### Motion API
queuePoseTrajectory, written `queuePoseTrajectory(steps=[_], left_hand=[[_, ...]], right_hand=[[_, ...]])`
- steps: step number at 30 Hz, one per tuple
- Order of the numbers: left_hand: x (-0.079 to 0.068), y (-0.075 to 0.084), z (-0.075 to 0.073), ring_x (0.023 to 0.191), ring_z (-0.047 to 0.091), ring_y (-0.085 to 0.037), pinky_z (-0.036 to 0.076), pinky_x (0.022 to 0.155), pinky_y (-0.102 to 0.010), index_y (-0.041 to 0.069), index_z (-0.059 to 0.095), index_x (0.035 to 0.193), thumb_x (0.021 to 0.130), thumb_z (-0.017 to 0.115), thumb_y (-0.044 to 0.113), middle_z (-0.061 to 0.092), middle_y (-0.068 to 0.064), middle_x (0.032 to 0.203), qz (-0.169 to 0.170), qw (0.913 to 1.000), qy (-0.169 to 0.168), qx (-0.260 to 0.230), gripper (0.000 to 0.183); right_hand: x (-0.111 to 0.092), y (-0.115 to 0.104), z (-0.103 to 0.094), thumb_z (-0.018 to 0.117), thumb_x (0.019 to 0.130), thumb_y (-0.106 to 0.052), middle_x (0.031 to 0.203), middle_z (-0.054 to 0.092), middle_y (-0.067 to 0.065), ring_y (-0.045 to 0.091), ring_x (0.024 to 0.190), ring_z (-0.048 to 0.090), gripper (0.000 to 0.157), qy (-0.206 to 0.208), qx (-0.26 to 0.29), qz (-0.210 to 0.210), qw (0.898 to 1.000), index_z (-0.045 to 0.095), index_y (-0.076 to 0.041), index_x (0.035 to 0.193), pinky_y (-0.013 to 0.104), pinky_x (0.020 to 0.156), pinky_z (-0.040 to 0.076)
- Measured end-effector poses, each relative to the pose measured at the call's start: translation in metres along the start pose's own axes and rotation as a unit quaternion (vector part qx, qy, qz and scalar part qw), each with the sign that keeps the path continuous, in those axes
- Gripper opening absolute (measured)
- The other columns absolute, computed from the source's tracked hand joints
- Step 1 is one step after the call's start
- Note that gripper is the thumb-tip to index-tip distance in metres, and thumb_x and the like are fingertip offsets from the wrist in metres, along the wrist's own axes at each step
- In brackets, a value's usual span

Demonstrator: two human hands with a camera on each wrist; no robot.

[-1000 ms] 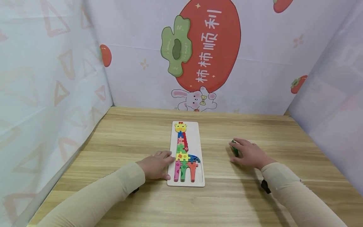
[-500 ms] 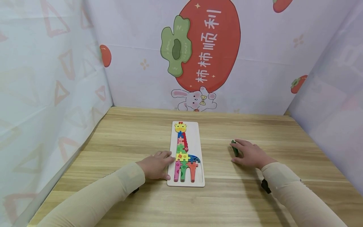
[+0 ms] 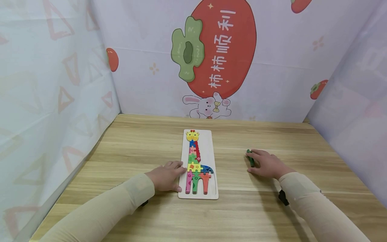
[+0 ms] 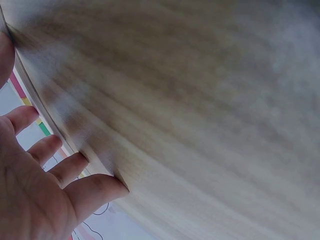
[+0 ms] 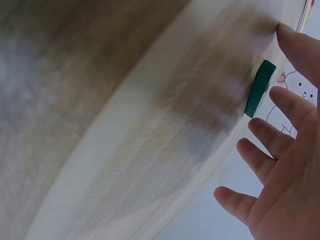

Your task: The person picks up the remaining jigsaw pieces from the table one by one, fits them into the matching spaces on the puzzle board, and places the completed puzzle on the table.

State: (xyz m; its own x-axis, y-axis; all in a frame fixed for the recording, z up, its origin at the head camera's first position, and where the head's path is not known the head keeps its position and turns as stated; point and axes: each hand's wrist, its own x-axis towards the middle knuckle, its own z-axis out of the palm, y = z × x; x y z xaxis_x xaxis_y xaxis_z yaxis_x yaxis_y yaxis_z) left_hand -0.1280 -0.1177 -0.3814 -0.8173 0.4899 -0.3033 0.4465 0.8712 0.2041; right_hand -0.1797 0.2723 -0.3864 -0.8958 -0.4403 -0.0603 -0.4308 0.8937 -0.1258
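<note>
In the head view a pale wooden puzzle board [image 3: 206, 138] lies upright on the table, holding a colourful giraffe [image 3: 194, 167] of interlocking numbered pieces. My left hand [image 3: 166, 175] rests at the board's left edge, its fingertips and thumb touching that edge with fingers extended. To the right of the board is a green puzzle piece [image 3: 251, 160], partly hidden by my right hand [image 3: 266, 164]. In the right wrist view this green piece [image 5: 260, 89] lies on the table between thumb and fingers, and the right hand [image 5: 292, 165] has its fingers spread, not gripping it.
Wood-grain table [image 3: 127, 148] surrounds the board. A printed cloth [image 3: 145, 84] with a red persimmon and a white rabbit hangs behind it, and cloth walls stand on both sides. Dark straps [image 3: 283, 197] show beneath the wrists.
My right hand has drawn back very slightly to the right, so a bit more of the green puzzle piece shows. The left hand and the board have stayed in place.
</note>
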Motion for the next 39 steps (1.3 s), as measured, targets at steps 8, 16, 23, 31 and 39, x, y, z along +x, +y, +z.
queuePoseTrajectory(steps=[8, 16, 23, 31, 39], left_hand=[[-0.0004, 0.0004, -0.0008, 0.128, 0.027, -0.028, 0.033, 0.096, -0.055, 0.026, 0.039, 0.136, 0.072, 0.062, 0.054, 0.028, -0.004, 0.142, 0.001, 1.0000, -0.001, -0.003, 0.073], [-0.0004, 0.0005, -0.0013, 0.128, 0.027, -0.028, 0.033, 0.096, -0.054, 0.026, 0.039, 0.136, 0.073, 0.062, 0.054, 0.028, -0.004, 0.142, 0.002, 1.0000, -0.003, -0.003, 0.073], [-0.0008, 0.0010, -0.0019, 0.129, 0.027, -0.028, 0.033, 0.096, -0.054, 0.026, 0.039, 0.136, 0.073, 0.062, 0.054, 0.028, -0.004, 0.143, 0.002, 1.0000, -0.003, -0.001, 0.073], [-0.0005, 0.0007, -0.0013, 0.128, 0.028, -0.028, 0.033, 0.096, -0.054, 0.026, 0.040, 0.136, 0.073, 0.061, 0.055, 0.028, -0.004, 0.142, 0.003, 1.0000, 0.001, 0.003, 0.073], [-0.0007, 0.0007, -0.0010, 0.128, 0.028, -0.028, 0.034, 0.095, -0.054, 0.026, 0.040, 0.136, 0.073, 0.062, 0.055, 0.028, -0.004, 0.142, 0.006, 1.0000, 0.003, 0.006, 0.073]], right_hand=[[0.0001, 0.0023, 0.0000, 0.062, 0.081, -0.043, 0.134, 0.040, 0.020, 0.041, 0.119, 0.037, 0.061, 0.004, 0.001, -0.008, 1.000, 0.047, -0.011, 0.131, 0.061, 0.088, 0.033], [0.0012, 0.0041, -0.0009, 0.063, 0.082, -0.034, 0.132, 0.041, 0.020, 0.042, 0.117, 0.039, 0.056, 0.007, 0.005, -0.021, 1.000, 0.048, -0.008, 0.130, 0.058, 0.088, 0.035], [0.0020, 0.0047, -0.0014, 0.062, 0.084, -0.030, 0.133, 0.040, 0.020, 0.042, 0.118, 0.038, 0.054, -0.001, 0.009, -0.020, 1.000, 0.047, -0.009, 0.130, 0.059, 0.087, 0.036], [0.0018, 0.0027, -0.0031, 0.062, 0.084, -0.029, 0.133, 0.039, 0.022, 0.043, 0.119, 0.037, 0.053, -0.002, 0.014, -0.025, 1.000, 0.047, -0.007, 0.130, 0.057, 0.090, 0.035], [0.0018, 0.0023, -0.0033, 0.062, 0.084, -0.031, 0.135, 0.037, 0.022, 0.044, 0.120, 0.036, 0.054, -0.008, 0.018, -0.020, 1.000, 0.047, -0.008, 0.130, 0.057, 0.091, 0.035]])
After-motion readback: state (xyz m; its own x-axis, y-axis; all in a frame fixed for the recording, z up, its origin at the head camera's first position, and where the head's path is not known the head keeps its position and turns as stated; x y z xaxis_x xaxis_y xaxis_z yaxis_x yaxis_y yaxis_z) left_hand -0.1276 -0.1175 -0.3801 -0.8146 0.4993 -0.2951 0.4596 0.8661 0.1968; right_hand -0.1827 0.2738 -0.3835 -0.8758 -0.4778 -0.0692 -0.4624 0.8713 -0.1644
